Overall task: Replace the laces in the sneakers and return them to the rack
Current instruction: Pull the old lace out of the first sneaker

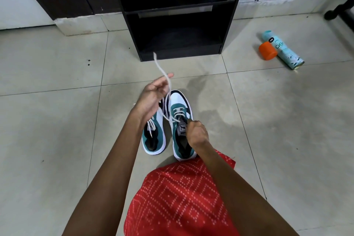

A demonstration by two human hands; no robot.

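Left hand (153, 96) is lifted off the floor, fingers curled loosely round a flat white lace (160, 67), whose free end flicks up toward 12 o'clock. That height looks meant to draw the slack out through an eyelet. Right hand (197, 133) is closed in a pinch at the upper eyelets, beside the tongue label of the teal-and-white low sneaker (181, 101). This probably pins the shoe down so the pull does not drag it. Two crossings sit low on that sneaker and the upper holes look unthreaded, so lacing seems under halfway. Its matching second sneaker (153, 143) stands touching it at 8 o'clock, with a lace lying loose across its opening. Both rest on the pale tiled floor (57, 120), toes toward the black wooden shoe rack (228, 25) at 12 o'clock, near enough to return them. An aqua spray can (287, 53) and an orange cap (267, 50) lie at 2 o'clock, well apart
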